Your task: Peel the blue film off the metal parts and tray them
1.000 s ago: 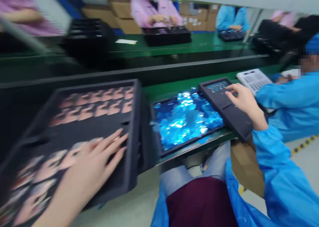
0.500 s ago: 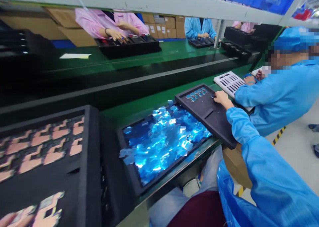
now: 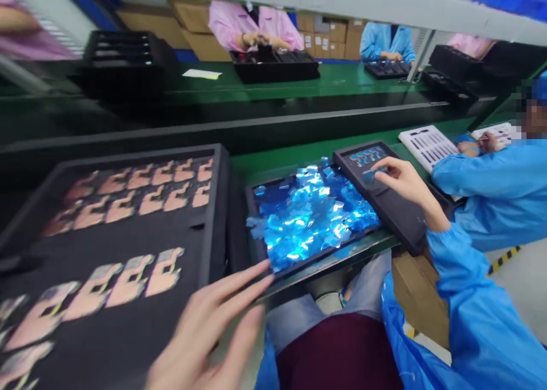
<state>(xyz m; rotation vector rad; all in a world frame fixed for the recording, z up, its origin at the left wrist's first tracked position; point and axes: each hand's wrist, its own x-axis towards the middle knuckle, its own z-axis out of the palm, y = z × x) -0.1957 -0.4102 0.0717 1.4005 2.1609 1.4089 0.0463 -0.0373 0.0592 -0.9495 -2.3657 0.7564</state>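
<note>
My left hand reaches in from the bottom with its fingers stretched out and empty. Its fingertips are close to the near corner of a black tray of shiny blue film pieces. To the left lies a large black tray holding rows of copper-pink flex parts. My right hand hovers over a smaller black tray on the right. Its fingers pinch a small blue piece. A few blue parts sit in that tray's far pockets.
A co-worker in a blue coat sits at my right with a white slotted tray. A dark conveyor runs behind the trays. Across it, people in pink and blue work at black trays. A stack of black trays stands far left.
My left hand has come from the lower left tray towards the blue film tray, fingers extended. My right hand has lifted off the right tray with a blue piece. The view swung left.
</note>
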